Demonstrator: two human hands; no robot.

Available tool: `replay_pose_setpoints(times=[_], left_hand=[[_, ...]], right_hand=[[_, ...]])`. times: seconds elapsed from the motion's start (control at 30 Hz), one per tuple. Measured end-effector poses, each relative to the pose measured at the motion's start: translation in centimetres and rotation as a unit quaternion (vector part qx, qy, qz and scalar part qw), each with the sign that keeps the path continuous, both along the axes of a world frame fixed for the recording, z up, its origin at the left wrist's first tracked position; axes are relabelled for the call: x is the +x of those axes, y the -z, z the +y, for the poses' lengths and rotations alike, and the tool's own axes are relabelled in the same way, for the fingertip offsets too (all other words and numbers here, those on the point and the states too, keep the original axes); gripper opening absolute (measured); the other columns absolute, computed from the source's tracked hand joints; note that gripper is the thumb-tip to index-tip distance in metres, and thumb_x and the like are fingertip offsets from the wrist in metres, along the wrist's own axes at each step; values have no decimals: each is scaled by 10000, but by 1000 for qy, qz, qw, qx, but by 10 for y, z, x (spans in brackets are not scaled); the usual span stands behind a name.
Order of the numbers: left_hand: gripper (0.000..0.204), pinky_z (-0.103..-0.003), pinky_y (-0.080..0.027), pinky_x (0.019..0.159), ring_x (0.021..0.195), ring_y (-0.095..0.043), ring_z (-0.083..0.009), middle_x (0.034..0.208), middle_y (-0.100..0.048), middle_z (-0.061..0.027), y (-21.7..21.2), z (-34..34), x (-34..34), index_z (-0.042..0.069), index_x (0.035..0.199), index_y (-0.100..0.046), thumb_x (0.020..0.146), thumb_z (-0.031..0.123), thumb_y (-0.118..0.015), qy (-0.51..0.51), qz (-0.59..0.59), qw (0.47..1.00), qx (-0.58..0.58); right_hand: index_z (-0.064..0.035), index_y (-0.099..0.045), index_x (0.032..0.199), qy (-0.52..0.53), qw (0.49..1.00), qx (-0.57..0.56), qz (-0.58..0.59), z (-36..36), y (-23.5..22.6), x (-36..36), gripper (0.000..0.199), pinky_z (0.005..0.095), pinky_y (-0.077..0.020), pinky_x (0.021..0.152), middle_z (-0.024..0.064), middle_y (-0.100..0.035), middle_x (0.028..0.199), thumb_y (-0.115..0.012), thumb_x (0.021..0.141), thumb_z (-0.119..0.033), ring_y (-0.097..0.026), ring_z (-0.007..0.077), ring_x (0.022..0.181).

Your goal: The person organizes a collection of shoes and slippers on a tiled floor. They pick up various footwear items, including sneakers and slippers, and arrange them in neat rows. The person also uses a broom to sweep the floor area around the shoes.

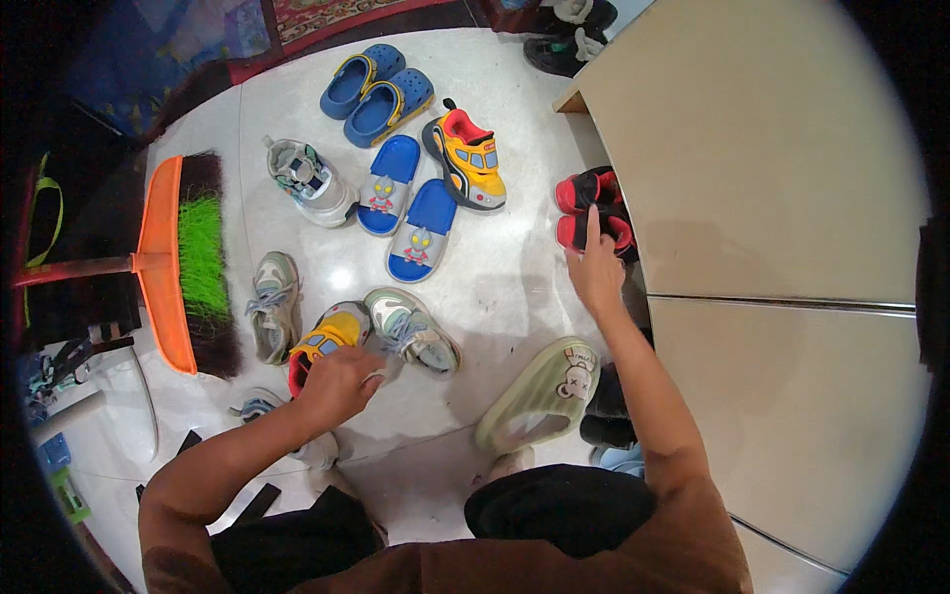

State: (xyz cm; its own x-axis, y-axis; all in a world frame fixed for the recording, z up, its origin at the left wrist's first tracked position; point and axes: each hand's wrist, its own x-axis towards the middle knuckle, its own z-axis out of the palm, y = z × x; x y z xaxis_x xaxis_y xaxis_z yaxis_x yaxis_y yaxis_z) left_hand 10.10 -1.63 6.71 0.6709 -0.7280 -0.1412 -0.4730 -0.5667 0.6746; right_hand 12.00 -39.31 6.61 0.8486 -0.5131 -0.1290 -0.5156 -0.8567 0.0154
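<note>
At the right, my right hand (597,272) reaches to a pair of black-and-red shoes at the cabinet's edge. Its index finger is stretched over the near shoe (574,234), beside the far shoe (570,192); the other fingers show only in part. My left hand (341,386) is closed with curled fingers above the heel end of a yellow-and-red child's sneaker (341,325); what it grips, if anything, is hidden. Grey-green sneakers flank it, one on the left (274,307) and one on the right (413,332). A green slipper (554,386) lies near my right forearm.
Blue clogs (371,114), blue slides (421,233), a white sneaker (312,183) and another yellow sneaker (473,163) lie on the pale floor. An orange broom (158,262) is at the left. A beige cabinet (772,198) stands along the right, with dark shoes (606,431) beside it.
</note>
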Motion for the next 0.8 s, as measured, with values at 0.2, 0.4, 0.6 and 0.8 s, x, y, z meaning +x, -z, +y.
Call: replay_pose_setpoints(times=[0.2,0.4,0.6,0.8], left_hand=[[169,-395,-476,632,760,-578,-294,779,-585,-121,-2,-2,-2,63,871,-616,717,130,-637,-7,-14,1000,-10],[170,-395,-475,619,744,-581,-292,776,-589,-115,4,-6,-5,69,874,-616,720,139,-636,14,-5,1000,1],[155,-397,-474,616,735,-581,-296,771,-588,-113,0,-9,-4,68,862,-603,725,136,-631,0,-7,1000,15],[154,-397,-473,617,734,-580,-299,765,-587,-117,1,-4,2,64,857,-595,724,132,-631,-21,3,1000,11]], right_hand=[[-149,-29,1396,90,978,162,99,-32,1,31,828,429,-515,579,203,-627,848,-561,762,-189,-624,339,700],[-153,-64,1393,120,990,42,-56,-83,86,53,767,445,-497,707,221,-581,998,-526,783,-198,-605,362,819],[-87,-127,1373,109,989,88,-56,-67,70,89,712,446,-459,788,223,-550,1071,-532,822,-286,-573,364,939],[-115,-94,1387,127,989,58,-40,-44,57,110,675,452,-470,759,235,-581,1018,-478,841,-215,-598,344,897]])
